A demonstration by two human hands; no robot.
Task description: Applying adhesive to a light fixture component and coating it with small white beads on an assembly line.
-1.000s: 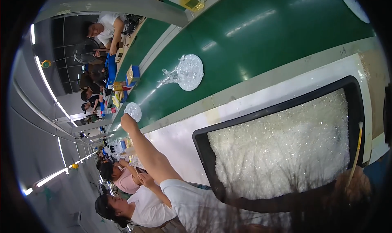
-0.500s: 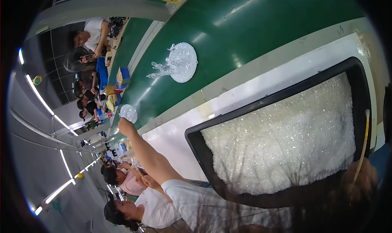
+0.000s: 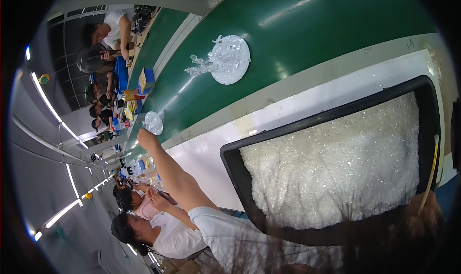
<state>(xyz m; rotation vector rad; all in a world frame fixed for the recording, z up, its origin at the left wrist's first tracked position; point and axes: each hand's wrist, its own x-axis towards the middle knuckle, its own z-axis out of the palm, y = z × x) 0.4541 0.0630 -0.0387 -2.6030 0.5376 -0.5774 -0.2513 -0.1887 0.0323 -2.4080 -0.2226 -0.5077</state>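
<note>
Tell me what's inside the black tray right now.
The black tray is filled nearly to its rim with a heap of small clear glittering pieces. A thin yellowish stick lies along one edge. The tray's bottom is covered, so anything beneath the heap cannot be seen.

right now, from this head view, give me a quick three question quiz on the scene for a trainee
1. True or false: the black tray is filled with small clear glittering pieces.
2. Pick one: the large clear round disc lies on A) the green belt, B) the white strip, C) the tray.
3. What is the co-worker's hand nearest to?
Key: 1 true; 2 A; 3 the small clear disc.
</note>
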